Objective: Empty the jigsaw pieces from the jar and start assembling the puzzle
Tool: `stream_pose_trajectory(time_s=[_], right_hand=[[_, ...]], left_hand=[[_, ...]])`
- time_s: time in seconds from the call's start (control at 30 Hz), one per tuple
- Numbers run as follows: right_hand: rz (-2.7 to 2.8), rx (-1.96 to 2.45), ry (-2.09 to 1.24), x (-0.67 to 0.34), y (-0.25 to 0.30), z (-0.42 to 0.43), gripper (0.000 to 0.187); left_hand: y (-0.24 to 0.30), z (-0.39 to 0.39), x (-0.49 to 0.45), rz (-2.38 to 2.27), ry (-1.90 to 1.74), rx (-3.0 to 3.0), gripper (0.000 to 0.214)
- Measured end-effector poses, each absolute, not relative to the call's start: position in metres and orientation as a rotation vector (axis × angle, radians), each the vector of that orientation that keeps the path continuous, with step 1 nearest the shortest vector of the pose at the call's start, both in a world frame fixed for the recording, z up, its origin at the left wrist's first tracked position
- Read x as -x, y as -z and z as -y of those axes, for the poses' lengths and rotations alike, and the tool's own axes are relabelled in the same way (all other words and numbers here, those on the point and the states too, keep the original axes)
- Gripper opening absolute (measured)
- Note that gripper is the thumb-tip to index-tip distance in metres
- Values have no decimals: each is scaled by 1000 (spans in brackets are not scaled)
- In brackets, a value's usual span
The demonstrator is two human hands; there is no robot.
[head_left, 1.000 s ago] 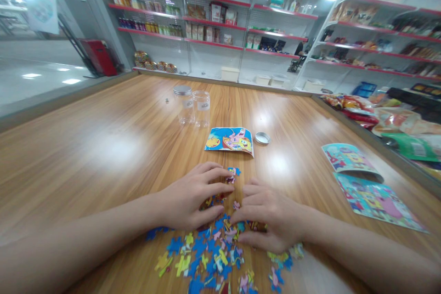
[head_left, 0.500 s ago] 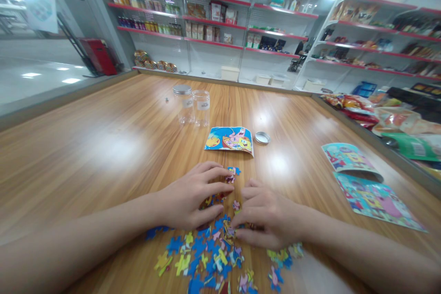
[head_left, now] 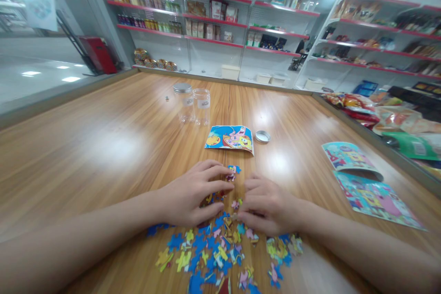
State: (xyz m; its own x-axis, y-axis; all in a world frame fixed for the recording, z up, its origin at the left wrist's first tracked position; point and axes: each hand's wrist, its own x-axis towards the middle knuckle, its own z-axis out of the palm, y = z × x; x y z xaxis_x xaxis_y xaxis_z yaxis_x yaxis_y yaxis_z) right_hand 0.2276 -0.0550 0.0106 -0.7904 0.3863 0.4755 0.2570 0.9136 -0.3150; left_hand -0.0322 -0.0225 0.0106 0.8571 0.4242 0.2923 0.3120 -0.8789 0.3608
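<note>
Several loose jigsaw pieces (head_left: 220,250), mostly blue, yellow and pink, lie scattered on the wooden table (head_left: 103,147) in front of me. My left hand (head_left: 193,197) rests on the far left of the pile, fingers spread, fingertips touching a pink and blue piece (head_left: 233,172). My right hand (head_left: 268,206) rests on the pile's right side with fingers curled down, pinching at small pieces near the middle. What lies under either palm is hidden.
A cartoon picture card (head_left: 230,138) and a metal lid (head_left: 262,136) lie beyond the hands. Two clear jars (head_left: 193,105) stand farther back, one lidded. Two cartoon bags (head_left: 361,179) lie at right. Snack packets and shop shelves (head_left: 213,18) ring the table.
My right hand slid slightly away from me and to the left, and its fingers curled onto pieces near the pile's middle, uncovering pieces under my wrist. The left hand barely moved.
</note>
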Motion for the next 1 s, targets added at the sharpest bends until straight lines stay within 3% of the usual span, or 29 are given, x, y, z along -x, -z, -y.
stream_pose_trajectory(time_s=[0.4, 0.67, 1.0], right_hand=[[2422, 699, 107, -238, -9, 45, 22], [2484, 707, -200, -238, -2, 43, 22], [2470, 736, -282, -238, -3, 43, 13]], left_hand=[[-13, 23, 29, -547, -535, -2728, 42], [-14, 23, 31, -532, -566, -2725, 41], [-15, 23, 30, -533, -564, -2719, 41]])
